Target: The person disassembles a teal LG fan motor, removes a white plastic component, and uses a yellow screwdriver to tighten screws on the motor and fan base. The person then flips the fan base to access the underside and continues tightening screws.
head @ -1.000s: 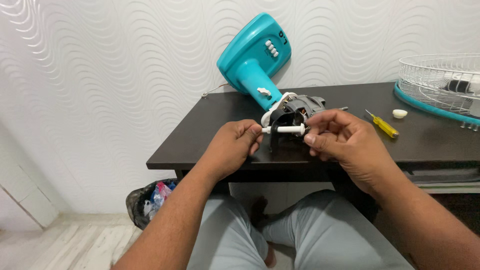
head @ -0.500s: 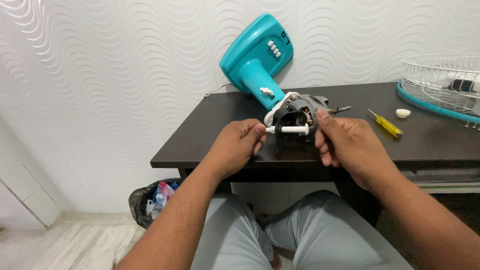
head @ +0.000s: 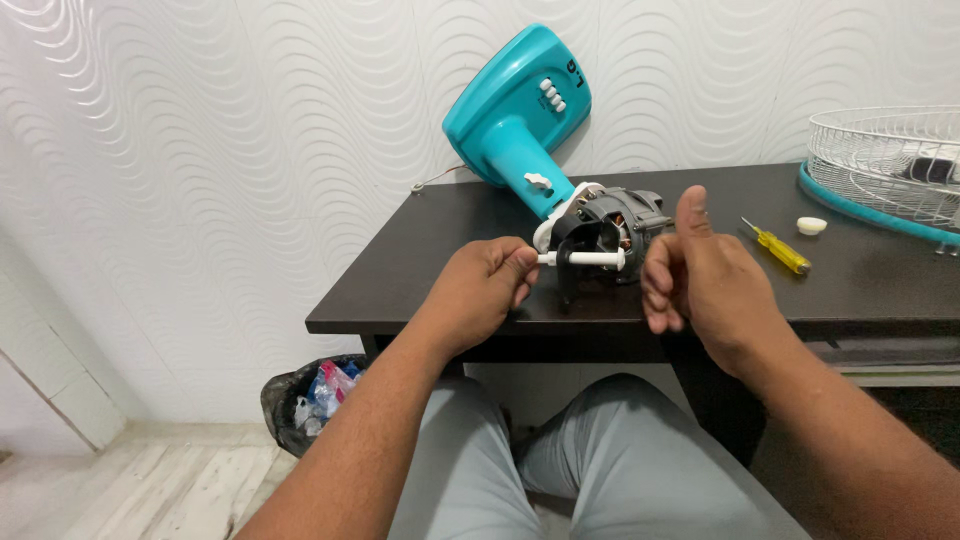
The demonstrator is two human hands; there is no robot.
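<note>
Two hands at the desk [head: 420, 255]: left hand [head: 480, 290] pinches the white shaft [head: 590, 258] of the fan motor [head: 610, 225]; right hand [head: 700, 275] loosely curled, holding nothing

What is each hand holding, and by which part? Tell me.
Left hand pinches the left end of the white plastic rod on the grey fan motor. Right hand holds nothing.

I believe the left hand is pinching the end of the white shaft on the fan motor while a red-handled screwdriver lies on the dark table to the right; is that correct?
Not quite: the screwdriver has a yellow handle, not red, as the head view shows. The rest holds: the left hand pinches the end of the white shaft on the fan motor, and the screwdriver lies on the dark table to the right.
</note>
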